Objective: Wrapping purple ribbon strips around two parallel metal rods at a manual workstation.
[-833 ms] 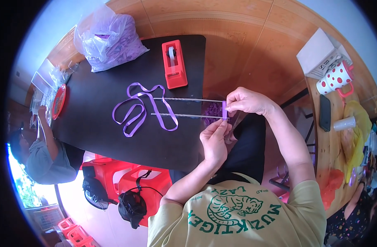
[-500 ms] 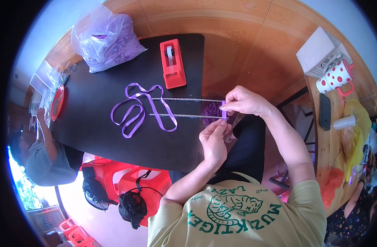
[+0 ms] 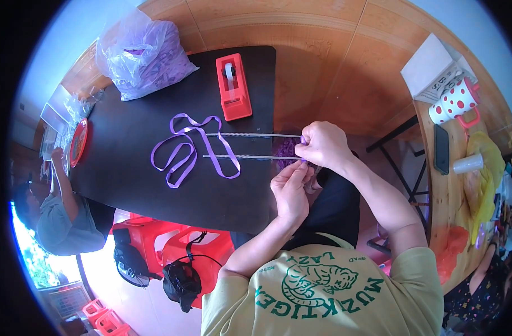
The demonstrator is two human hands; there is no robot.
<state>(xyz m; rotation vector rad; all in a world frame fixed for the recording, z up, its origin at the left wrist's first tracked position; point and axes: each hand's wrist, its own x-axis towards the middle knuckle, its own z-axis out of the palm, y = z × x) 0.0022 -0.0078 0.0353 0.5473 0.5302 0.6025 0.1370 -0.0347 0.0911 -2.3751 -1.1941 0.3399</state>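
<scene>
Two thin twisted metal rods, an upper one point(image 3: 256, 135) and a lower one point(image 3: 250, 157), lie side by side across the black table point(image 3: 222, 201) and jut past its right edge. Purple ribbon point(image 3: 210, 152) lies in loose loops on the tabletop, partly across the rods. My right hand point(image 3: 326, 147) is closed on ribbon at the upper rod's end and hides most of the strip there. Just below, my left hand point(image 3: 292, 190) pinches the ribbon by the lower rod's tip. A crinkled purple heap point(image 3: 285, 147) shows beneath the rod ends.
A red tape dispenser point(image 3: 233, 87) and a clear bag of purple pieces point(image 3: 149, 61) stand at the table's back. Red stools point(image 3: 208, 271) are at the near side, another person point(image 3: 71, 221) at far left. A dotted cup point(image 3: 456, 103) and dark phone point(image 3: 441, 148) sit on the right wooden table.
My right hand has turned over and curled tighter at the upper rod's end, covering more of the ribbon strip. My left hand and the loose loops stay about where they were.
</scene>
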